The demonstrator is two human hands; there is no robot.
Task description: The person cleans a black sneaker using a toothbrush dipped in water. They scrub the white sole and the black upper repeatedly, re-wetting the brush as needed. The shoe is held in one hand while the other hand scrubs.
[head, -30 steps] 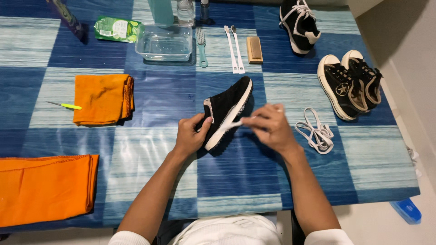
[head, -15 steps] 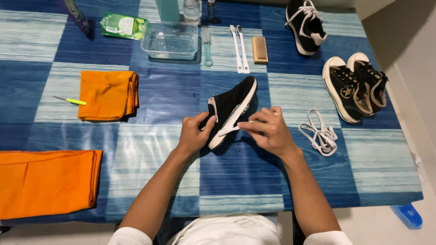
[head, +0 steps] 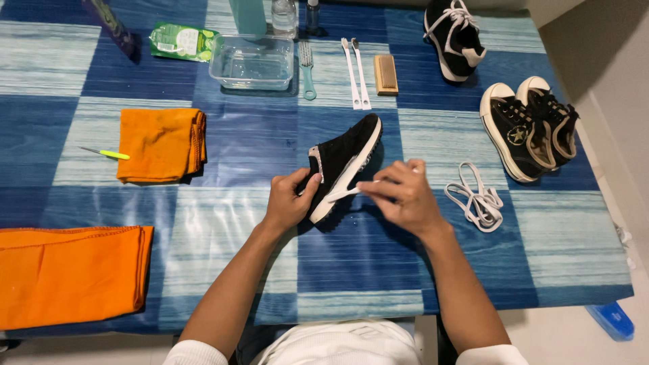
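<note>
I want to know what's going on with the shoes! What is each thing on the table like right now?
Black suede shoe with white sole: unlaced, tilted, held by left hand.
Right hand: pinching its white tongue.
Loose white laces: bundled beside it.
Black high-top pair: unlaced, lying together.
Clear plastic tub: open.
Small orange cloth: folded.

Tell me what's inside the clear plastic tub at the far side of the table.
The clear tub looks empty of objects; the blue cloth shows through its base. Whether it holds water cannot be told. Nothing covers it; a teal brush lies beside it.
</note>
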